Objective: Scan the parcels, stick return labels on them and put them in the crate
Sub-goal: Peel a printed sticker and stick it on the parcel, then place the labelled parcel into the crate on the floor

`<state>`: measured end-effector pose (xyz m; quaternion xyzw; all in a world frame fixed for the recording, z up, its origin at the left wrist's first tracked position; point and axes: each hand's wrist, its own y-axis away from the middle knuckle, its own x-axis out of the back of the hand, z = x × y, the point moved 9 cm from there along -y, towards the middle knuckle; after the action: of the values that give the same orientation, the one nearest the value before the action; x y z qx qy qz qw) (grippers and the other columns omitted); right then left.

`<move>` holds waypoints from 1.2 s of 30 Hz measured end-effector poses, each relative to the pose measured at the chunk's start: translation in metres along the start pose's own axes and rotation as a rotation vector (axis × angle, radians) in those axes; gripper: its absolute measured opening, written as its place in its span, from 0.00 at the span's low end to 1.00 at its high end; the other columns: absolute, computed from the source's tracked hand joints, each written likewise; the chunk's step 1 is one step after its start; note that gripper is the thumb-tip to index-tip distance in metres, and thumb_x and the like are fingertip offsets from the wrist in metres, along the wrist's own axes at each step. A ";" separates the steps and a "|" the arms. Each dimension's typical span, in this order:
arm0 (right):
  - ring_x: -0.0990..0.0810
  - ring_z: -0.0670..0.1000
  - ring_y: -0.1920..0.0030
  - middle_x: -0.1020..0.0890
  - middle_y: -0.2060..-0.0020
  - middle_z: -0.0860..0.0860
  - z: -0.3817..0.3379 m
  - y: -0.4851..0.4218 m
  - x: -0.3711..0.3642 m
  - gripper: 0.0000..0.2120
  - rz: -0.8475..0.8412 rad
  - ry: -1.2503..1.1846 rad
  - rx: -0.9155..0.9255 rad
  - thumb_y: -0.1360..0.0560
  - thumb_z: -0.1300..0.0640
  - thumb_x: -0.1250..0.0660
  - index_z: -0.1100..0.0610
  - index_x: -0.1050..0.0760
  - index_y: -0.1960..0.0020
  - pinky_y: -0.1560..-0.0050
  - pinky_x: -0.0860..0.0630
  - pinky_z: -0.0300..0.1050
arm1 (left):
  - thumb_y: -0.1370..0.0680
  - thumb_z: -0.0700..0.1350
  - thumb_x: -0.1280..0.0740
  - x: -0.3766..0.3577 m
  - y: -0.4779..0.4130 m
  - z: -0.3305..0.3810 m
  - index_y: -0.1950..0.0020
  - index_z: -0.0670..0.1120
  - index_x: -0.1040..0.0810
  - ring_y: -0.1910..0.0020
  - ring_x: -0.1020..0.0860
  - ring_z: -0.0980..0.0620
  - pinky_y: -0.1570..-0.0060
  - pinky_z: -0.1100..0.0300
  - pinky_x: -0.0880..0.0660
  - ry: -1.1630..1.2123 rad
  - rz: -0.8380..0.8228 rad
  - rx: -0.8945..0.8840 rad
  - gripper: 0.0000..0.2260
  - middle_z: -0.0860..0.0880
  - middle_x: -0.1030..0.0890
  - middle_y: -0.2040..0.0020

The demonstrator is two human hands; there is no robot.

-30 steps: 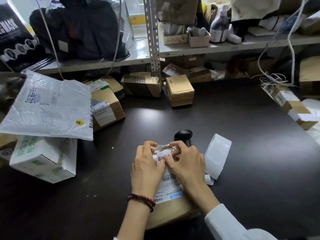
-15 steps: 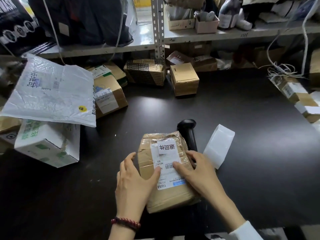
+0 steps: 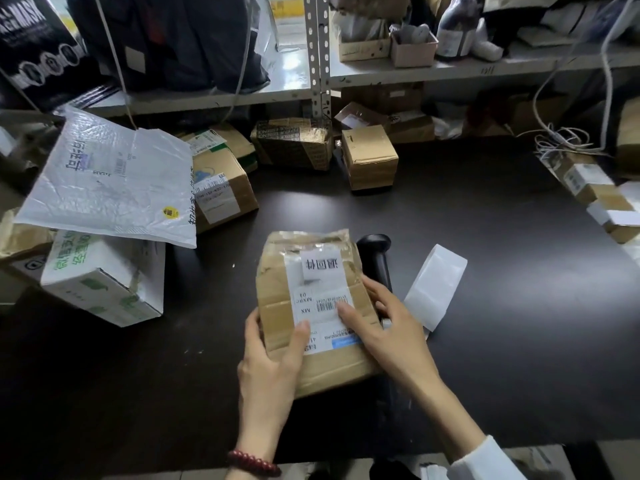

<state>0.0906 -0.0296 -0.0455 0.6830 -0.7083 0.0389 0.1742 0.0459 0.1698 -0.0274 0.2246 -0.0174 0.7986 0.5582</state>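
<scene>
The taped cardboard parcel (image 3: 277, 299) is at 6 o'clock in the view, at the near side of the dark table (image 3: 485, 237), with a small return label (image 3: 321, 264) stuck at the far end of its white shipping label (image 3: 308, 299). The left hand (image 3: 270, 368) grips the parcel's edge at 8 o'clock with its thumb on top, and the right hand (image 3: 384, 327) grips the edge at 4 o'clock with its thumb pressed beside the barcode, so the two hands are apart. A black barcode scanner (image 3: 375, 251) lies just beside the parcel at 2 o'clock, a white label strip (image 3: 434, 285) lies beyond it at 3 o'clock, and a white poly mailer (image 3: 107, 178) rests on boxes at 10 o'clock.
</scene>
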 end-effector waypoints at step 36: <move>0.19 0.35 0.54 0.17 0.49 0.38 0.203 0.374 0.255 0.26 1.442 -0.527 -0.404 0.31 0.44 0.28 0.41 0.30 0.34 0.59 0.25 0.31 | 0.35 0.64 0.28 -0.369 0.319 0.026 0.40 0.66 0.32 0.44 0.22 0.62 0.42 0.52 0.24 -0.202 -1.678 -0.339 0.26 0.60 0.20 0.43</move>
<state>-0.3175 -0.3081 -0.0910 -0.0020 -0.9873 -0.1500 0.0532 -0.1304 -0.2838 -0.0721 0.1468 -0.0140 0.0847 0.9854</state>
